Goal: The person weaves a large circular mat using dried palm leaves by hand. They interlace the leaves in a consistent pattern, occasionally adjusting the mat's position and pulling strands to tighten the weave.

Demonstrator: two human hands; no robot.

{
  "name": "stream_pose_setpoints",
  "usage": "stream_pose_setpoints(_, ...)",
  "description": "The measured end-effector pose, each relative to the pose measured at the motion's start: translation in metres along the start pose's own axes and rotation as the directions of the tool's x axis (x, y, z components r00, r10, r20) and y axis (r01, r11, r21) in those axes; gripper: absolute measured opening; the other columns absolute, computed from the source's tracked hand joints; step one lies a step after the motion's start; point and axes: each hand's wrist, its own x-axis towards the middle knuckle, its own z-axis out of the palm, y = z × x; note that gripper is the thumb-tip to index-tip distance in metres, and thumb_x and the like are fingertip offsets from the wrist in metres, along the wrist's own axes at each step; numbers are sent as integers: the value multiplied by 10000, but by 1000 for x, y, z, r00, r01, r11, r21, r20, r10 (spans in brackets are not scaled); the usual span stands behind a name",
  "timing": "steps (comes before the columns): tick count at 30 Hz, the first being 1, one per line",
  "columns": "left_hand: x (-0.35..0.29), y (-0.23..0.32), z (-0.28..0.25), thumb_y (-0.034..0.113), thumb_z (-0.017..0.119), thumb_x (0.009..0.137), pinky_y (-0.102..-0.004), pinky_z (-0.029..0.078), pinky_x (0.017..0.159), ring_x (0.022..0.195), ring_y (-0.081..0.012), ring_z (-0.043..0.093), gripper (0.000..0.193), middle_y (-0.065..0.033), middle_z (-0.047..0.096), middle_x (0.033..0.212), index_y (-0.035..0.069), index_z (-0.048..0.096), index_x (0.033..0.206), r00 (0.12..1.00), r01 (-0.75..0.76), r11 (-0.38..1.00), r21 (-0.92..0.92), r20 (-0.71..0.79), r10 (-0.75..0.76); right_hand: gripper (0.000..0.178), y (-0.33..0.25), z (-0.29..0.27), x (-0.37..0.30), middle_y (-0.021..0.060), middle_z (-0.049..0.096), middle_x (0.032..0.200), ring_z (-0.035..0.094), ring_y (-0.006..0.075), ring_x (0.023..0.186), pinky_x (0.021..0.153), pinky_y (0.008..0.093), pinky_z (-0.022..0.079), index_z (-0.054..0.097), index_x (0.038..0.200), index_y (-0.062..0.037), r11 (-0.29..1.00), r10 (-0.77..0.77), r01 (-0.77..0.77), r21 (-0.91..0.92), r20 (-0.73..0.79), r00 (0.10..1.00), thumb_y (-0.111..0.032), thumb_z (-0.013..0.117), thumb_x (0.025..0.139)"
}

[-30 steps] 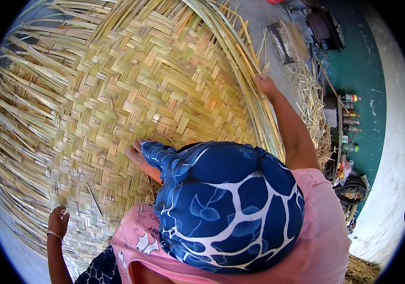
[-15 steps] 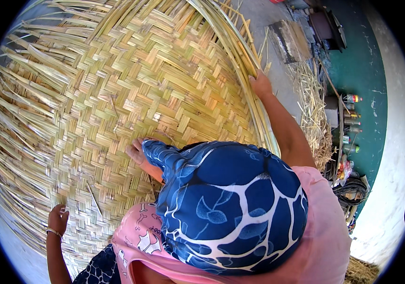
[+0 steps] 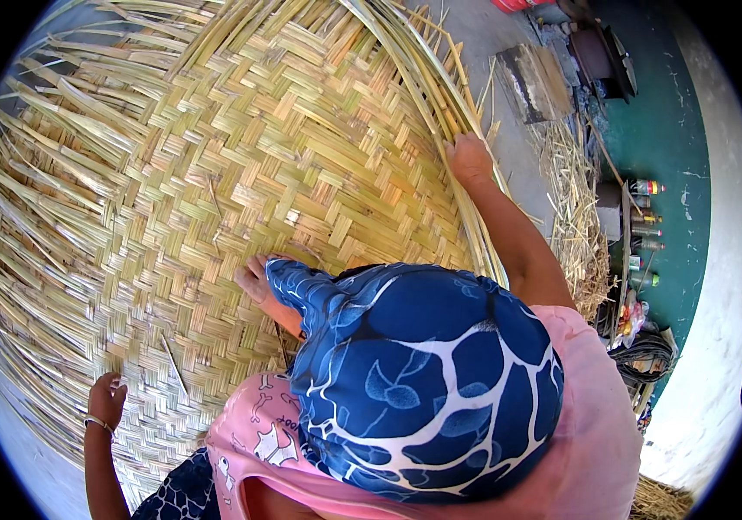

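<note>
A head-worn fisheye camera is looking down from above; blue cloth [image 3: 427,373] is looming nearest, a woven mat [image 3: 241,165] is spreading farther below, and a green wall [image 3: 670,156] is curving at right.

Large yellow-green mat [image 3: 241,165] of flat split-stalk strips: spread on the grey floor [image 3: 475,30], centre interlaced in a stepped diagonal pattern. Unwoven strip ends [image 3: 42,217] fan out along the left edge. Bundle of long pale green strips [image 3: 430,91]: curved along the right edge
</note>
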Motion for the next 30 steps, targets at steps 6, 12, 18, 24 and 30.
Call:
stream_pose_setpoints(6,1,1,-1,78,651,766,-362,502,755,842,-281,626,294,-167,637,963,-7,586,1039,1000,-16,999,32,-9,16,336,12,10,12,228,614,943,586,413,876,777,496,459,580,928,-22,971,190,-205,120,125,974,-321,429,901)
stream_pose_setpoints(12,5,0,-4,98,656,761,-363,499,748,841,-293,624,298,-174,629,980,0,591,1035,1000,-21,999,39,-10,21,330,10,-22,9,197,637,865,613,369,788,717,465,477,564,987,-37,936,184,-207,284,106,977,-322,411,922)
stream_pose_setpoints(18,3,52,-19,131,661,762,-369,492,778,863,-303,623,300,-186,634,960,5,600,1027,998,-59,998,-5,-24,59,328,-139,-142,-13,46,583,716,560,107,579,522,239,453,545,927,-14,425,-223,-253,869,371,901,-325,444,952)
stream_pose_setpoints(24,13,210,-55,236,648,836,-336,469,880,1021,-223,588,419,-152,633,1042,-32,550,1143,950,-288,781,-554,-60,308,142,-316,-189,-16,120,586,879,629,161,735,576,274,515,460,956,22,-116,-623,-212,970,95,776,-84,522,885)
stream_pose_setpoints(30,-8,305,-58,274,691,818,-345,409,950,1088,-195,540,451,-100,608,1127,23,555,1167,933,-265,328,-907,-155,324,115,-464,-270,-78,96,552,835,568,133,682,603,271,497,403,992,-15,-580,-603,-63,812,-376,704,-33,456,891)
